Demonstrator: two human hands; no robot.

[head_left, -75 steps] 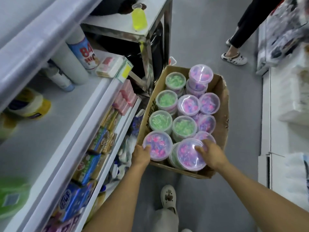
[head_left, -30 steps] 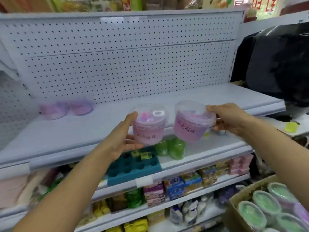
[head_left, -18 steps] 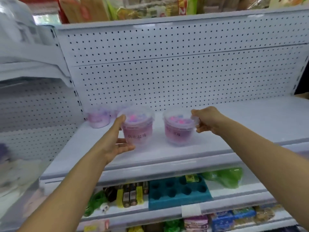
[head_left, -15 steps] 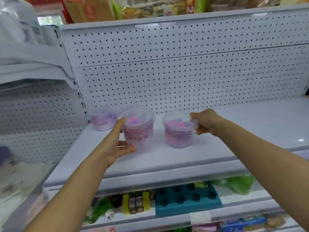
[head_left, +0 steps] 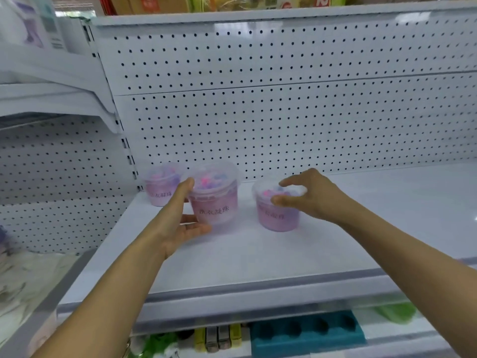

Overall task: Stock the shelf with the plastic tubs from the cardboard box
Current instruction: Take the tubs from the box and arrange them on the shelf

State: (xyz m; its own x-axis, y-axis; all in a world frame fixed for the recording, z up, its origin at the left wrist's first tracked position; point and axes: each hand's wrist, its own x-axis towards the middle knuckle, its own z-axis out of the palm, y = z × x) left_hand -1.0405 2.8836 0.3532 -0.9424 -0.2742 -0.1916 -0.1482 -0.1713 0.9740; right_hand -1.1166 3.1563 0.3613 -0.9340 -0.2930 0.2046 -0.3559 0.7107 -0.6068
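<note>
Three clear plastic tubs of pink and purple beads stand on the white shelf [head_left: 258,254]. The back-left tub [head_left: 161,186] stands alone near the pegboard. My left hand [head_left: 178,220] holds the middle tub [head_left: 215,200], its index finger up the left side and its thumb at the front base. The right tub [head_left: 278,217] stands on the shelf. My right hand [head_left: 312,197] hangs over its lid with fingers spread and relaxed, the thumb lying at the front rim. The cardboard box is out of view.
A white pegboard [head_left: 284,120] backs the shelf, which runs bare to the right. The shelf below holds a teal tray [head_left: 307,332], small upright packs [head_left: 219,337] and green bags [head_left: 395,311]. Another white shelf unit [head_left: 59,164] adjoins on the left.
Both tubs came up from the box and now stand on the shelf. My right hand has loosened from its tub's rim and spread its fingers. My left hand stays on the middle tub.
</note>
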